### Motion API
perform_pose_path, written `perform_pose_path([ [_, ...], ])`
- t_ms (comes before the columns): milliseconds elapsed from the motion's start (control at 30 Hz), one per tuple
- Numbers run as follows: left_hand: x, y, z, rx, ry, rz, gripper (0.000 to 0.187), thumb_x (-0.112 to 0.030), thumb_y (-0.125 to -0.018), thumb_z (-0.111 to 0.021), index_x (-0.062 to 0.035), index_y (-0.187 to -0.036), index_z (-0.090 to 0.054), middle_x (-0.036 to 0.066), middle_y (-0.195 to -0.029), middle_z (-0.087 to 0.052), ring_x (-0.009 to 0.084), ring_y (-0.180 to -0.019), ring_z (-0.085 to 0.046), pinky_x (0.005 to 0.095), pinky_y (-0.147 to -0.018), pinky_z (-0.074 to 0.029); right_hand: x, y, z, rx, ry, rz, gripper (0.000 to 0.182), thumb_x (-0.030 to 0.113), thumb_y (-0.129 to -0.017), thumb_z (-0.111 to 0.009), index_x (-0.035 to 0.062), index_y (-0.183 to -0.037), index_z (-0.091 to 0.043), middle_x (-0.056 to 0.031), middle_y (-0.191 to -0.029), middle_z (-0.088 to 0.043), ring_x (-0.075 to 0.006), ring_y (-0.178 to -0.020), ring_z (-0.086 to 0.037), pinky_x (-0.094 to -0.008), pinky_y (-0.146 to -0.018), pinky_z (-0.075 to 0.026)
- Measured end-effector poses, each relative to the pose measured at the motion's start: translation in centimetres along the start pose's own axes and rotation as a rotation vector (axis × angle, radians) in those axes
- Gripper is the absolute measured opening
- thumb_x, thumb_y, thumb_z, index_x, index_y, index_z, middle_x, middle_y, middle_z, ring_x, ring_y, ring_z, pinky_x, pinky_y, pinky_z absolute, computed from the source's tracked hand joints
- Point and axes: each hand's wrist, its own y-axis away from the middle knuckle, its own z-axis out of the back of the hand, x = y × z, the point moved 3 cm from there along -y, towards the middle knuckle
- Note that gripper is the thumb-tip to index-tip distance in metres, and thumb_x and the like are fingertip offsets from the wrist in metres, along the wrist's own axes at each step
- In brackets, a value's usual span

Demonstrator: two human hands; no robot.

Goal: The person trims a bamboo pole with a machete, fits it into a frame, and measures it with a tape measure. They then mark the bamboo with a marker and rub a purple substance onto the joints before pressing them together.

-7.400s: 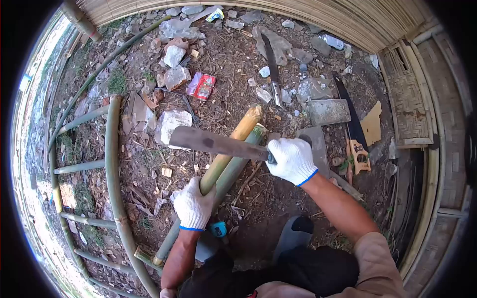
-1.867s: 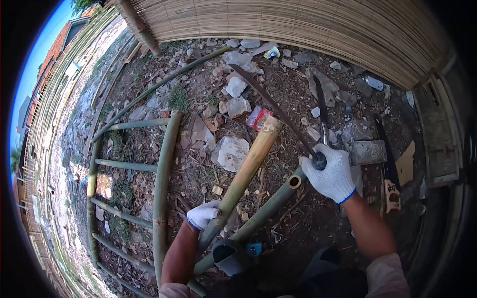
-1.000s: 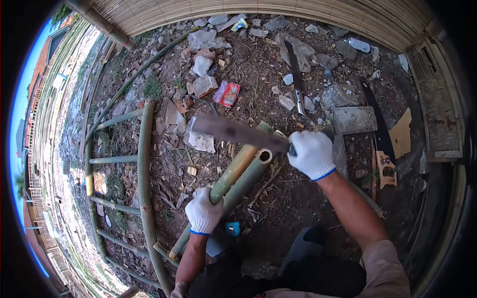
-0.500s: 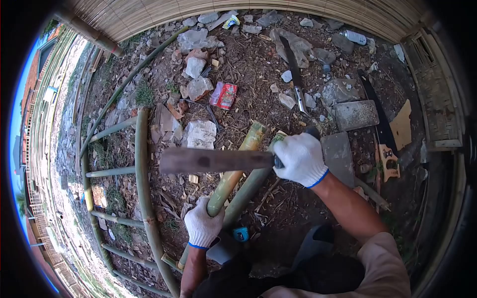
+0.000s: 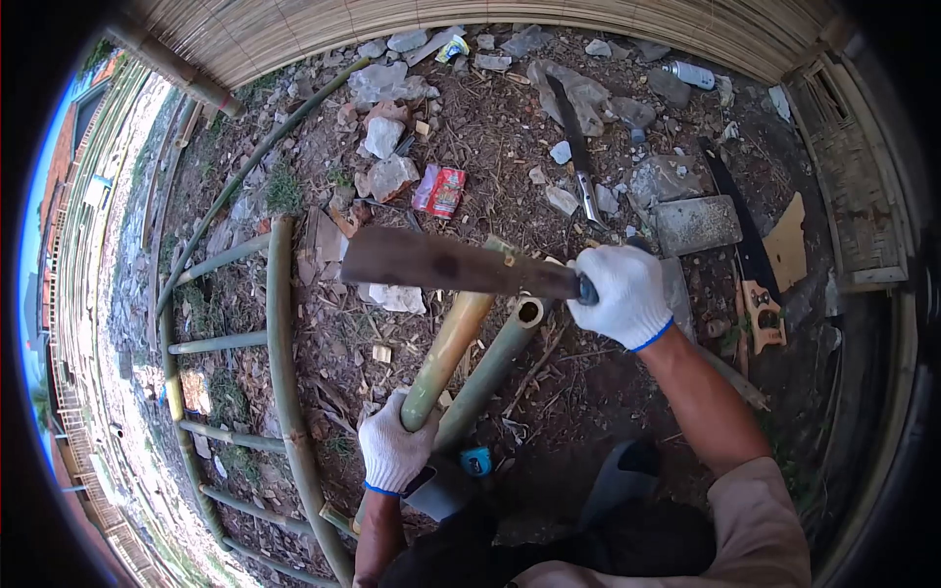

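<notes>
In a white glove, my left hand (image 5: pixel 397 446) is wrapped round the lower part of a bamboo pole (image 5: pixel 446 358) that slants up to the right. My gloved right hand (image 5: pixel 622 297) grips the handle of a broad machete (image 5: pixel 441 265), whose blade points left across the upper part of that pole and hides some of it. A second, greener bamboo pole (image 5: pixel 490 375) lies just right of the first, its hollow round end facing up.
A bamboo ladder frame (image 5: pixel 284 353) stands at the left. Beyond my hands lie stones, a red packet (image 5: pixel 439 191) and a long knife (image 5: pixel 573 137). At the right are concrete blocks (image 5: pixel 698 225) and a handsaw (image 5: pixel 750 245). A turquoise tape measure (image 5: pixel 475 462) lies near my feet.
My right hand and the machete have shifted right, and the blade now tilts with its tip higher. The second pole's hollow end has come into view. My left hand has moved slightly down and left.
</notes>
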Motion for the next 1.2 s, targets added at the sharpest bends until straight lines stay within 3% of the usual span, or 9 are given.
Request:
perform_pose_path([
  [67,0.4,0.1,-0.6,0.0,-0.018,0.017,0.026,-0.027,-0.084,-0.075,-0.0024,-0.093,-0.07,0.022,-0.074,-0.068,0.0382,-0.073,-0.072,0.0442,-0.068,-0.056,-3.5,-0.6,0.3,0.234,0.107,-0.543,0.02,0.027,-0.081,-0.074,0.0079,-0.082,-0.069,-0.0169,-0.074,-0.07,-0.0384,-0.073,-0.071,-0.0497,-0.066,-0.056],
  [133,1.0,1.2,-0.5,-0.023,-0.058,-0.133,0.026,-0.03,-0.085,-0.076,-0.0082,-0.098,-0.07,0.019,-0.073,-0.069,0.0399,-0.071,-0.071,0.0457,-0.065,-0.056,-7.9,-0.4,1.5,0.089,0.203,-0.786,0.023,0.025,-0.086,-0.071,0.0024,-0.084,-0.071,-0.0192,-0.073,-0.07,-0.0403,-0.073,-0.071,-0.0491,-0.065,-0.056],
  [200,1.1,0.2,-0.6,-0.071,-0.021,-0.135,0.029,-0.033,-0.085,-0.076,-0.0082,-0.099,-0.07,0.02,-0.073,-0.068,0.0401,-0.071,-0.071,0.0459,-0.064,-0.056,-6.6,0.9,3.4,-0.116,0.022,-0.739,0.021,0.021,-0.087,-0.072,0.0019,-0.08,-0.066,-0.0165,-0.068,-0.068,-0.0372,-0.068,-0.071,-0.0459,-0.059,-0.055],
  [400,1.5,0.8,-3.3,-0.124,-0.17,-0.097,0.028,-0.032,-0.083,-0.08,-0.0108,-0.099,-0.07,0.018,-0.076,-0.071,0.0384,-0.073,-0.072,0.0459,-0.067,-0.056,6.7,1.4,2.8,0.222,0.022,-0.027,0.023,0.02,-0.073,-0.079,0.0113,-0.077,-0.058,-0.0082,-0.065,-0.061,-0.0299,-0.058,-0.065,-0.0419,-0.055,-0.049],
  [533,1.7,0.9,-3.4,-0.206,-0.238,-0.047,0.028,-0.03,-0.081,-0.08,-0.013,-0.101,-0.069,0.017,-0.074,-0.07,0.0385,-0.072,-0.071,0.0474,-0.066,-0.056,7.2,1.2,0.4,0.421,0.128,0.144,0.026,0.026,-0.068,-0.079,0.0118,-0.077,-0.06,-0.0086,-0.064,-0.059,-0.0296,-0.057,-0.065,-0.0445,-0.056,-0.05],
  [667,1.9,1.7,-3.1,-0.247,-0.263,-0.033,0.027,-0.027,-0.076,-0.081,-0.0145,-0.098,-0.07,0.014,-0.074,-0.069,0.0381,-0.071,-0.07,0.0485,-0.064,-0.054,-3.9,-3.4,5.1,0.436,0.43,-0.736,0.022,0.027,-0.086,-0.069,0.0066,-0.089,-0.074,-0.0217,-0.08,-0.073,-0.039,-0.077,-0.074,-0.0502,-0.069,-0.059],
  [1033,1.4,1.5,-2.7,-0.353,-0.232,-0.109,0.026,-0.024,-0.075,-0.081,-0.0133,-0.094,-0.067,0.014,-0.073,-0.069,0.0383,-0.068,-0.07,0.0485,-0.062,-0.053,5.2,-0.4,0.6,0.323,0.148,0.177,0.024,0.023,-0.066,-0.078,0.0139,-0.079,-0.06,-0.0086,-0.064,-0.061,-0.0302,-0.059,-0.065,-0.0449,-0.055,-0.049],
  [1133,1.6,2.2,-2.0,-0.318,-0.229,-0.09,0.026,-0.024,-0.075,-0.081,-0.0138,-0.096,-0.069,0.014,-0.074,-0.07,0.0384,-0.069,-0.07,0.0479,-0.063,-0.054,-5.2,-3.9,2.1,0.266,0.286,-0.656,0.03,0.034,-0.09,-0.063,0.0061,-0.086,-0.074,-0.0228,-0.075,-0.071,-0.0413,-0.074,-0.072,-0.0504,-0.066,-0.058],
  [1200,1.9,1.8,0.2,-0.375,-0.193,-0.071,0.027,-0.026,-0.075,-0.082,-0.0139,-0.097,-0.071,0.015,-0.074,-0.07,0.0377,-0.07,-0.071,0.0469,-0.064,-0.055,-10.3,-2.1,3.6,0.172,0.203,-0.816,0.03,0.031,-0.091,-0.062,0.0042,-0.086,-0.074,-0.0232,-0.075,-0.071,-0.0411,-0.073,-0.072,-0.0487,-0.062,-0.056],
])
